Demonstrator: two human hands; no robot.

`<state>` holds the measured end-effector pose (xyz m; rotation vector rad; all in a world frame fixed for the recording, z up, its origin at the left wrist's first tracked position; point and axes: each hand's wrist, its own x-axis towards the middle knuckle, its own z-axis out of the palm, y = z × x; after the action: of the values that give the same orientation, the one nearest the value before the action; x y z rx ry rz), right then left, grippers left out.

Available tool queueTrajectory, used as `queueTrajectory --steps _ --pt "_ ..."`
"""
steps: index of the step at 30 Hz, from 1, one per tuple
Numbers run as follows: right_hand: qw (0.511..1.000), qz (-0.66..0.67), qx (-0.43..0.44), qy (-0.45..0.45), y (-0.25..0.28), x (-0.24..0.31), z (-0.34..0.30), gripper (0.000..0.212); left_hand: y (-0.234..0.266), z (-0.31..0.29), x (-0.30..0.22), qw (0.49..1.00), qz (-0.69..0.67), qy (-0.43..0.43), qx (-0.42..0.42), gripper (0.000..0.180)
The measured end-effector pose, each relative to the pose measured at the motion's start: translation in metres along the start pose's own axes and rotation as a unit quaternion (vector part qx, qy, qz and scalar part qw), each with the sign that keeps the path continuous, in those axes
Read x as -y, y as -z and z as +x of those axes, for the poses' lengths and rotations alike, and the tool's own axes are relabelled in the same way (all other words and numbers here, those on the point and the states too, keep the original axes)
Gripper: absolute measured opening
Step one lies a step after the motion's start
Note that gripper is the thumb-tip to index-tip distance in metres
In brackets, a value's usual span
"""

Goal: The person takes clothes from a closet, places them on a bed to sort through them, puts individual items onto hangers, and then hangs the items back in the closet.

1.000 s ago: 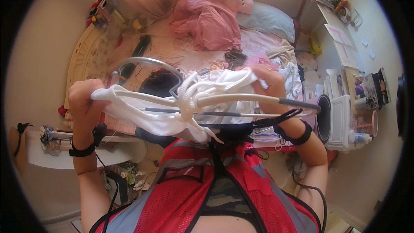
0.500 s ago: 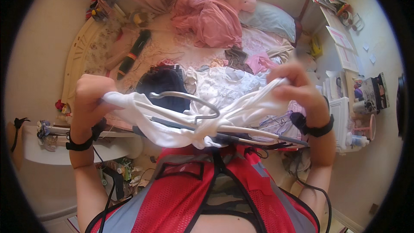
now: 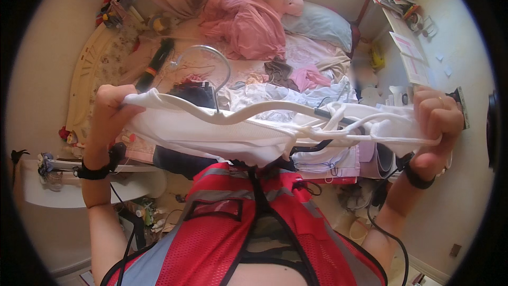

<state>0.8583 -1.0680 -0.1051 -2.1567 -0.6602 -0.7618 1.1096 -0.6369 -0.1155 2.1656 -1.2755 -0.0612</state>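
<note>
A white garment with thin straps (image 3: 222, 137) is stretched between my hands in front of my chest. My left hand (image 3: 112, 114) pinches its left end, close to the end of a white hanger (image 3: 254, 110). The hanger's metal hook (image 3: 227, 66) points up and curves left. At the far right, my right hand (image 3: 436, 119) is closed on the garment's bunched straps and cloth. Grey grip sections show on the hanger bars near the tangled straps, and I cannot tell whether a second hanger is among them.
Beyond lies a bed (image 3: 238, 66) with clothes: a white top (image 3: 259, 95), dark jeans (image 3: 196, 94) and pink cloth (image 3: 309, 77). Pink bedding (image 3: 246, 26) and a pale pillow (image 3: 317, 26) are at its far end. A shelf (image 3: 410, 47) stands right, a white ledge (image 3: 79, 193) left.
My right hand has moved right and pulled the garment wider. The bunched cloth has spread along the hanger, whose hook has swung up from lying nearly flat.
</note>
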Motion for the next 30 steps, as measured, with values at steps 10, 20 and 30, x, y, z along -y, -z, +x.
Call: queueTrajectory --steps 10,20,30 --pt "0.936 0.087 -0.051 -0.339 -0.003 -0.006 -0.029 0.031 0.003 -0.004 0.007 0.999 -0.001 0.048 -0.022 0.017" --pt "0.817 0.147 0.337 -0.444 -0.001 -0.012 -0.015 0.029 0.010 -0.012 0.020 0.993 -0.068 0.088 -0.046 0.020" --pt "0.947 -0.090 -0.064 -0.302 -0.030 0.004 0.002 0.014 0.012 -0.020 0.021 0.995 -0.053 0.080 -0.025 0.022"
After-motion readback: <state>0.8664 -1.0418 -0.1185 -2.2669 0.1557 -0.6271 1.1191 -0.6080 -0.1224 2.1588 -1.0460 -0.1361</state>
